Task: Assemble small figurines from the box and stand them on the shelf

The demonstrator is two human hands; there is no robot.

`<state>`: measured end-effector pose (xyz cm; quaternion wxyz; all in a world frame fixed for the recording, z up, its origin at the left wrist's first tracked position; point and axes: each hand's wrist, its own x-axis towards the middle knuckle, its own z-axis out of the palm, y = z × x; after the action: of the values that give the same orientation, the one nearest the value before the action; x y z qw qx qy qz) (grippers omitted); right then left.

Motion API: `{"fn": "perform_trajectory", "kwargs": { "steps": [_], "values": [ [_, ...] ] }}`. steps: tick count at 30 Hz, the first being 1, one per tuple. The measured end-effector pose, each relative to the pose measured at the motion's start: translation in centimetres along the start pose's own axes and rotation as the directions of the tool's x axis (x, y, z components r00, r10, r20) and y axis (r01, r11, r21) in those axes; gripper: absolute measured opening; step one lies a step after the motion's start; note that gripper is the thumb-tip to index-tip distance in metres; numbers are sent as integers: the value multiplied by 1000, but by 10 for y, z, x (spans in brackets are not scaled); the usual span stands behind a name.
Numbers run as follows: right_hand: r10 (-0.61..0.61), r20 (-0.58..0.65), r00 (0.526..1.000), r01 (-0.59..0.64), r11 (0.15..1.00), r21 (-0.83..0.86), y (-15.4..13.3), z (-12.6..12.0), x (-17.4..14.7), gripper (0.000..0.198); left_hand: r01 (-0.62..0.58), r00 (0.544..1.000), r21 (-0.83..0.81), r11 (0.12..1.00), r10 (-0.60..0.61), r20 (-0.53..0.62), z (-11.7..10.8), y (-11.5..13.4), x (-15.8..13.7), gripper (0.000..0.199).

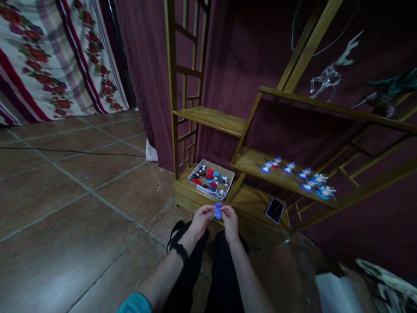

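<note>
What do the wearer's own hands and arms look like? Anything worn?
Left hand and right hand: bare, ungloved. Black band around the left wrist, possibly a watch. Teal sleeve higher up that arm. Right forearm: no sleeve or band visible.

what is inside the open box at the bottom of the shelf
The box holds small figures and round pieces, some red, some blue, some dark. Whatever lies directly beneath them is covered and cannot be seen.
</note>
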<state>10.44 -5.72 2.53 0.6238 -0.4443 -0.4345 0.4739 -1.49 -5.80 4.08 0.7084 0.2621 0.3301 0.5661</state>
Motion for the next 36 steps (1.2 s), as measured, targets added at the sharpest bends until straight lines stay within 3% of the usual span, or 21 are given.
{"fn": "perform_trajectory", "kwargs": {
  "steps": [12, 20, 29, 36],
  "values": [
    [-10, 14, 1000, 9, 999, 39, -6, 1, -2, 6, -55, 998, -10, 998, 56, 38, 0, 2, 0, 10],
    [40, -6, 999, -39, 999, 19, -3, 1, 1, 12, -41, 998, -9, 999, 41, -56, 1, 0, 3, 17],
    [148, 23, 989, -149, 988, 41, -8, 4, 2, 31, 13, 999, -24, 1000, -12, 36, -2, 1, 7, 33],
    [200, 7, 980, -200, 979, 43, -2, 1, 5, 35, 104, 994, -12, 995, -103, 21, -5, 0, 13, 37]
  ]
}}
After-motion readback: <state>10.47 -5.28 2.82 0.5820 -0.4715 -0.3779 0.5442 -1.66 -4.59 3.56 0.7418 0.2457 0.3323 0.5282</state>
